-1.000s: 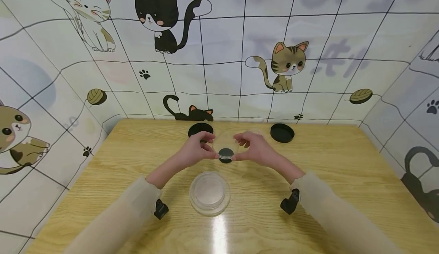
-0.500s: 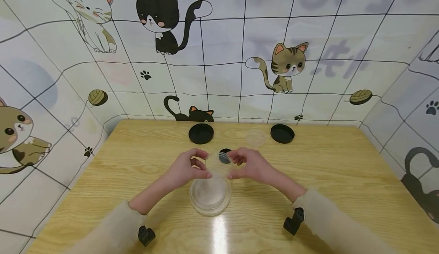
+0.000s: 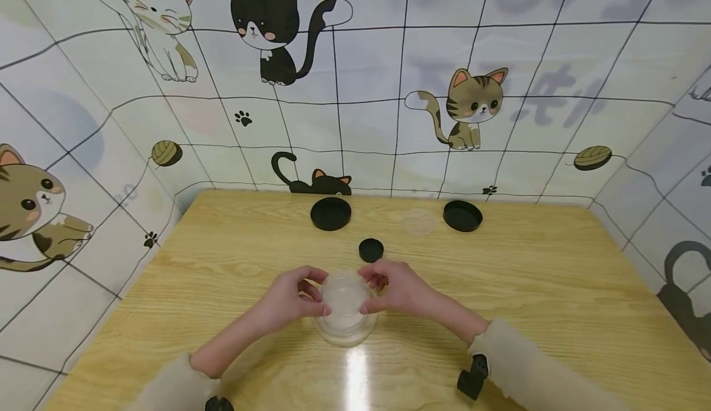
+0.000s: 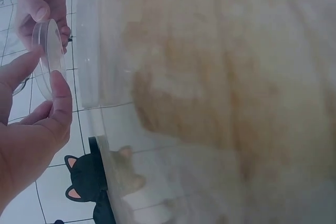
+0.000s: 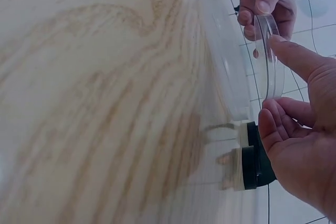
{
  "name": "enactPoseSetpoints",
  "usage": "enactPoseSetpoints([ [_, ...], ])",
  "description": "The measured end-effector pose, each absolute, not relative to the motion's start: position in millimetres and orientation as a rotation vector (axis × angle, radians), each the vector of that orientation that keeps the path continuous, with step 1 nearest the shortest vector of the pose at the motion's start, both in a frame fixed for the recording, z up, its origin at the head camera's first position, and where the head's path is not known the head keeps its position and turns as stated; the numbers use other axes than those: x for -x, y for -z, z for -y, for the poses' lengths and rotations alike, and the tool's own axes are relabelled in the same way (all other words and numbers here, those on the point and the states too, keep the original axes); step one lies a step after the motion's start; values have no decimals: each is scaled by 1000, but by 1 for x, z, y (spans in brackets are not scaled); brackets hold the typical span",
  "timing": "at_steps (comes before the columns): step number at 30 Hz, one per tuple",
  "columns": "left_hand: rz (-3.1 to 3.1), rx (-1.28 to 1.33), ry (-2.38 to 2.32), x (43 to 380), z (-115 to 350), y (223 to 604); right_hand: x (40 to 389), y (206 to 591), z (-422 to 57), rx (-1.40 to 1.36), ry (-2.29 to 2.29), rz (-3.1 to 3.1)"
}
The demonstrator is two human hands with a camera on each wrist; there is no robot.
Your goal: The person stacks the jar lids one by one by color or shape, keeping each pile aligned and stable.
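A clear, shallow round dish [image 3: 340, 287], see-through and thin-rimmed, is pinched between both hands. My left hand [image 3: 294, 301] grips its left edge between thumb and fingers, and my right hand [image 3: 399, 289] grips the opposite edge. Directly underneath stands a wider clear round container [image 3: 345, 338] on the table, partly covered from the head camera by the held dish. Both wrist views show a narrow gap between the dish [image 4: 51, 51] and the clear container [image 4: 88, 45]. The right wrist view has the dish [image 5: 269, 59] nearly edge-on.
On the wooden table [image 3: 250, 238], a small black round piece [image 3: 371, 250] lies just beyond the hands. Two larger black round lids [image 3: 330, 213] and a faint clear disc [image 3: 419, 222] lie along the back. A cat-patterned wall covering [image 3: 366, 121] rises behind.
Both hands have brought the clear dish toward the body, from over the small black piece to above the clear container. The objects on the table stay where they were.
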State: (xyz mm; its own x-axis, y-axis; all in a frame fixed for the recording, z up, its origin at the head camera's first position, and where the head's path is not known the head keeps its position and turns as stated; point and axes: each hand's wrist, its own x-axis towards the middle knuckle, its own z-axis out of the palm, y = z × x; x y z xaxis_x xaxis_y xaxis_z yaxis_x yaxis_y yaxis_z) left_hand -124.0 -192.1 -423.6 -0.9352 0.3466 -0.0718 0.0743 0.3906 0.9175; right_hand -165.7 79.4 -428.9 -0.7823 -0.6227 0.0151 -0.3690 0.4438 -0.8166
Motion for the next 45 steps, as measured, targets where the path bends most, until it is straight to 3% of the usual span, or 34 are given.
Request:
enactPoseSetpoints([
  [45, -2535, -402, -1401, 119, 182, 430, 167, 438, -76, 973, 1127, -2415],
])
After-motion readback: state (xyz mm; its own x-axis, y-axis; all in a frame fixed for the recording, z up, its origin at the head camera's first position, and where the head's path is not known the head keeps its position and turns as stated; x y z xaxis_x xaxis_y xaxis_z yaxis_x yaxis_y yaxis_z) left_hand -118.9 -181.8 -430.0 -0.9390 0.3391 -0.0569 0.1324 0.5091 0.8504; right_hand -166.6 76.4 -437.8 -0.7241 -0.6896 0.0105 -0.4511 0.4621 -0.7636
